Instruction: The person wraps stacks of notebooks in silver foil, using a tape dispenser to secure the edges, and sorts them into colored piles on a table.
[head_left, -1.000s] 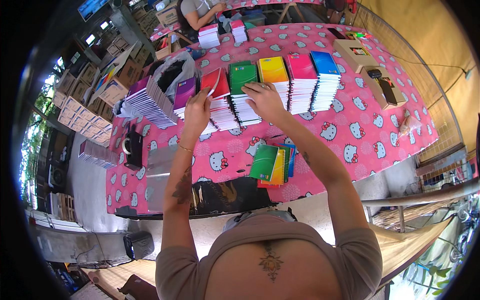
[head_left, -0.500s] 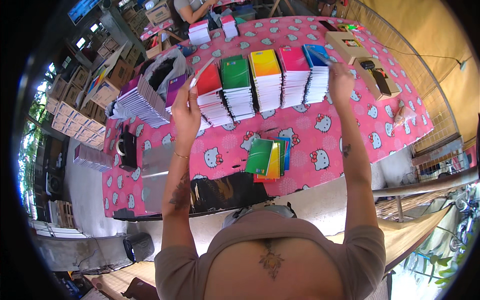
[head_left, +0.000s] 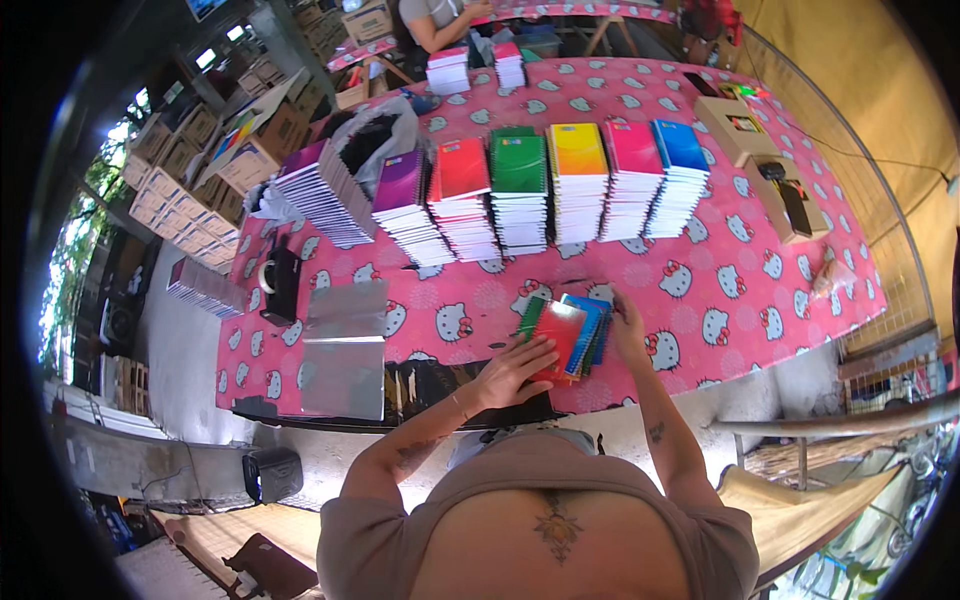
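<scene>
In front of me on the table lies a small fanned pile of spiral notebooks. A red notebook [head_left: 562, 322] is on top at the left, with my left hand [head_left: 517, 370] gripping its lower left edge, fingers over the cover. Beside it a blue notebook [head_left: 590, 313] sits tilted, and my right hand [head_left: 627, 328] holds it by its right edge. A green notebook [head_left: 531, 316] peeks out at the pile's left; the rest of the pile is mostly covered.
Behind the pile stands a row of notebook stacks: purple [head_left: 400, 180], red [head_left: 462, 170], green [head_left: 519, 165], yellow [head_left: 578, 152], pink [head_left: 633, 150] and blue [head_left: 680, 148]. Clear plastic sheets [head_left: 343, 350] lie left, near a tape dispenser [head_left: 281, 285]. Cardboard trays [head_left: 795, 220] sit right. A person [head_left: 437, 25] is across.
Both hands have come down from the row of stacks to the pile near me, bringing the red notebook in the left and the blue one in the right. The view has shifted slightly.
</scene>
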